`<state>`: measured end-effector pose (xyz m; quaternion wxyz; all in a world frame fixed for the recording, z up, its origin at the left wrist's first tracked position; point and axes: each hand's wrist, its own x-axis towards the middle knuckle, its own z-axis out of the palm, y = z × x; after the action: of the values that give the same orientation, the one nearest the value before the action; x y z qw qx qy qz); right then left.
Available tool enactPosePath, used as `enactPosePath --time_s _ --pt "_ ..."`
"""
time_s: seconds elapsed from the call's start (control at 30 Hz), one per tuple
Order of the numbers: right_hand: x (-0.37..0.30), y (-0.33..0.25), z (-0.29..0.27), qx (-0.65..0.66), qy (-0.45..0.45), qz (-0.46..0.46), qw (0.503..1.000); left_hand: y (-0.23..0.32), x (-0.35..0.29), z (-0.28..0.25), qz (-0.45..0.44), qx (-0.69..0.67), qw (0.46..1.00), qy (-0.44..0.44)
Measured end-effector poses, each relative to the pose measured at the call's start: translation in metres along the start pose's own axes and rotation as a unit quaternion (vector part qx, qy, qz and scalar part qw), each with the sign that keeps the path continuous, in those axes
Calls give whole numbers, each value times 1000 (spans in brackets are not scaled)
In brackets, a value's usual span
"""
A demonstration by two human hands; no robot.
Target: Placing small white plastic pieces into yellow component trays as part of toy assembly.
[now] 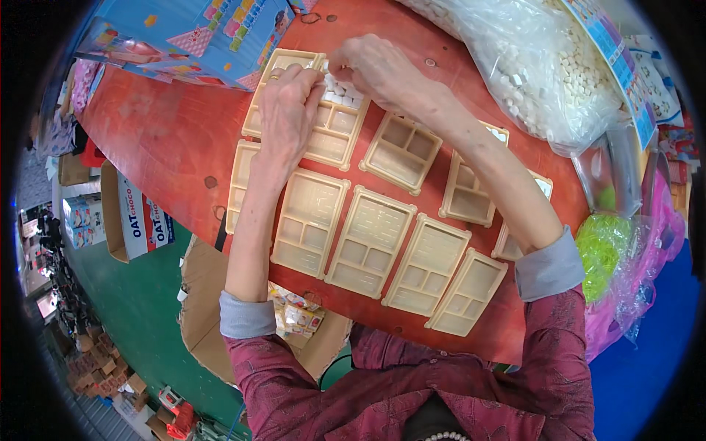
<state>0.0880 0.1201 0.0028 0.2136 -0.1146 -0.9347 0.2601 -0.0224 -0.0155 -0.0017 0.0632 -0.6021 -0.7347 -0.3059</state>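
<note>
Cream compartment trays lie in rows on the red table. My left hand, with a ring on one finger, is over the far left trays, its fingers curled together at the tips. Beside it, the large compartment of one tray contains small white pieces. Over that tray's far end is my right hand, fingers bent inward and closed. Whatever either hand's fingertips hold is hidden. My right forearm passes above further trays, including one tray whose compartments hold no white pieces.
A large clear bag of white pieces lies at the far right. Beyond the far left trays stands a blue printed box. Bright green shreds in plastic sit at the right. Below the table's near edge is an opened cardboard box with small packets.
</note>
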Motion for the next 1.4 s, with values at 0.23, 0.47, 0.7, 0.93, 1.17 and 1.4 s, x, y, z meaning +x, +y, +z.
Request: enactPosePath --time_s 0.23,0.47,0.7,0.93,1.17,1.4 --pt "-2 3 5 -1 16 -35 999 2 1 1 9 7 1000 4" --pt "-1 3 -13 124 4 81 989 2 -1 -1 -15 -33 999 38" --pt "-5 4 -3 95 16 80 992 2 13 7 15 -22 999 24" --pt "-4 13 8 49 67 -4 997 4 20 2 11 29 999 -36" --pt "-7 10 18 -28 121 -45 991 9 24 -2 -13 15 997 -78" --pt "-1 6 -17 110 -41 98 988 5 17 -2 -21 -92 995 33"
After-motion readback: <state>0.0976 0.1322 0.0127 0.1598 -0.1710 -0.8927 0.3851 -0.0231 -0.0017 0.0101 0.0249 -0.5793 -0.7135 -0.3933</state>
